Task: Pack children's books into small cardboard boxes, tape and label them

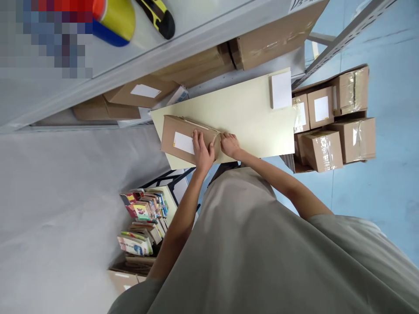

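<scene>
Brown cardboard forms the box, which lies on the left part of the pale yellow table. The left hand rests upon it, with the fingers a little spread, beside a white label. The right hand is curled at the right end of the box; whether its fingers pinch something, I cannot tell. Near the far right corner lies a small white box.

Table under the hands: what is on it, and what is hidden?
A carton, left hand on it, right hand at its end; a white box. The tabletop beneath these is covered.
</scene>
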Motion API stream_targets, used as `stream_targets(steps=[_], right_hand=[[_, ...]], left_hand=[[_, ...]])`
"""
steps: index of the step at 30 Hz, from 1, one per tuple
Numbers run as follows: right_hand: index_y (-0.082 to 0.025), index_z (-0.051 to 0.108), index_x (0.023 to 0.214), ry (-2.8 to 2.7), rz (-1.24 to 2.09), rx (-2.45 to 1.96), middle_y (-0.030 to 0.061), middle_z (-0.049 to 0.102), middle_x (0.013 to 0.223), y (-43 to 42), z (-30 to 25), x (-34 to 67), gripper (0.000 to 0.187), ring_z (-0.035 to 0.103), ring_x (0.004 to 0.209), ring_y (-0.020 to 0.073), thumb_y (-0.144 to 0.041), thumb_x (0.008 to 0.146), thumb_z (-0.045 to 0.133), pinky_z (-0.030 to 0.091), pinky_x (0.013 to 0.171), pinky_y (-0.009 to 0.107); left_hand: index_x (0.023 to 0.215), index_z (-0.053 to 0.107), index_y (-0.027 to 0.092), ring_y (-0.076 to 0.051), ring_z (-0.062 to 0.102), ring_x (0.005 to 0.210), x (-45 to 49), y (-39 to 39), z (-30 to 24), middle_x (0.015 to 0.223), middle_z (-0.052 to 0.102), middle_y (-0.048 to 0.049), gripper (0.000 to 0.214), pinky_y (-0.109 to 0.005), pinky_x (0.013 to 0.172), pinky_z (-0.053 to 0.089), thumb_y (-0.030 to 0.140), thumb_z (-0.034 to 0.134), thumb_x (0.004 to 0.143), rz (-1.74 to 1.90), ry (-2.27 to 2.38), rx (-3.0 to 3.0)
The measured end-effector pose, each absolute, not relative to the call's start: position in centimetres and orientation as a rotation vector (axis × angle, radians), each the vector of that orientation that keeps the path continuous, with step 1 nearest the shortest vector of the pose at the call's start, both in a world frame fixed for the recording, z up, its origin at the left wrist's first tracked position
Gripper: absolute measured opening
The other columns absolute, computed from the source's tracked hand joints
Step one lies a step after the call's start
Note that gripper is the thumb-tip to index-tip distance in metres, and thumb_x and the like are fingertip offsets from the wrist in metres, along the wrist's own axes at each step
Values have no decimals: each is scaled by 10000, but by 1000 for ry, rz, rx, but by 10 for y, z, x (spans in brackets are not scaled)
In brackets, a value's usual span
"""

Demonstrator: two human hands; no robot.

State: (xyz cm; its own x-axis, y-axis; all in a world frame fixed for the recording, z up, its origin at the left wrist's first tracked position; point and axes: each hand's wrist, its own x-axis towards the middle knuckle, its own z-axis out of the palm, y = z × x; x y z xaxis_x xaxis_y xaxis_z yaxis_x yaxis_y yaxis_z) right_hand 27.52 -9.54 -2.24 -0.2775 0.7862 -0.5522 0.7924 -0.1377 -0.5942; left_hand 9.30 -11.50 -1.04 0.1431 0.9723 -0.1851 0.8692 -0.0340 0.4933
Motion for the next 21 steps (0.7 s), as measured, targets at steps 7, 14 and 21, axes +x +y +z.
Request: stream_targets(steps=[7,14,21], right_hand=[[-34,683,1506,2091,-1367,1858,288,698,1548,-79,-25,280,461,659,1450,360,-103,1104,468,436,1239,455],[-138,676,1578,2041,-1370,1830,272,691,1578,-59,-32,275,512,660,1465,383,-147,1091,518,452,1243,512],[-75,681,1410,1679,-1480,2103,298,820,1318,-76,-40,284,370,823,1211,370,-202,1170,429,621,1052,479]], left_hand=[[1786,390,134,-346,126,1861,96,-115,-9,1929,278,-260,716,-610,1512,180,510,491,1184,270,1769,1921],[1721,486,143,-391,200,1842,94,-108,3,1913,312,-266,740,-624,1503,193,560,604,1122,224,1726,1856],[1559,622,167,-387,477,1706,16,-18,-3,1726,574,-262,597,-594,1482,293,576,618,1124,507,1960,1841]])
